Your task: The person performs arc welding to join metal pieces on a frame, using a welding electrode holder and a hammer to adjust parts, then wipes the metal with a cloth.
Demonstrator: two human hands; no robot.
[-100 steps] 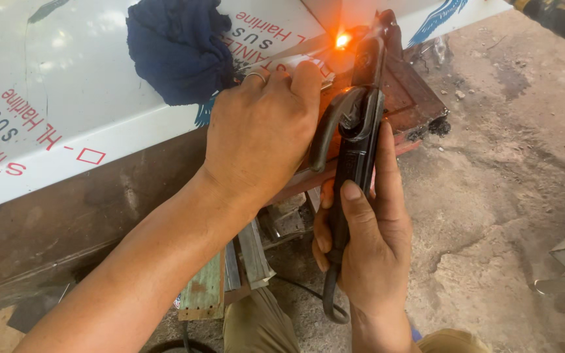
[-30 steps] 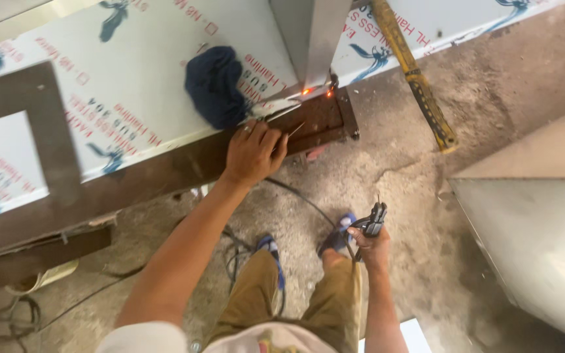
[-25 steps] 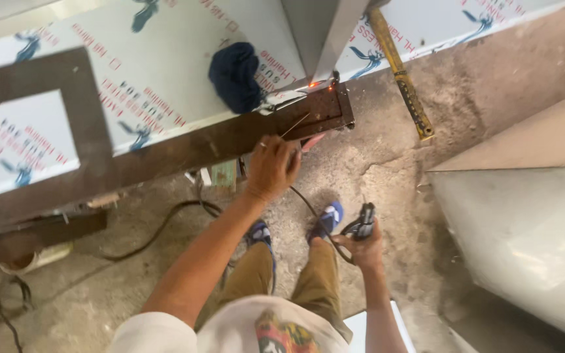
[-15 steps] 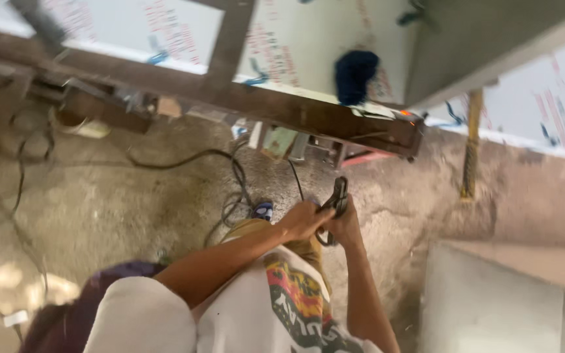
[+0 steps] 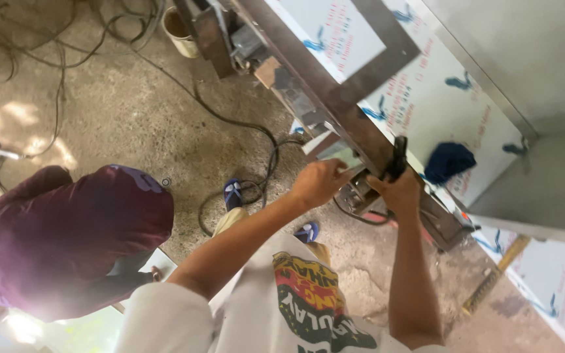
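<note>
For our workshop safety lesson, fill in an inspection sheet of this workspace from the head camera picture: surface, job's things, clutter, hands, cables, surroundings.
Surface: film-covered steel sheet with a dark metal frame bar lying across it.
Job's things: black electrode holder raised at the bar's edge.
Clutter: dark blue rag on the sheet; small bucket and metal offcuts beside the bar.
Hands: right hand shut on the electrode holder; left hand at the bar's lower edge, grip unclear.
Cables: black cable loops across the floor near the sandalled feet; more tangled leads top left.
Surroundings: rough concrete floor; another person in a maroon shirt crouches close by.
</note>
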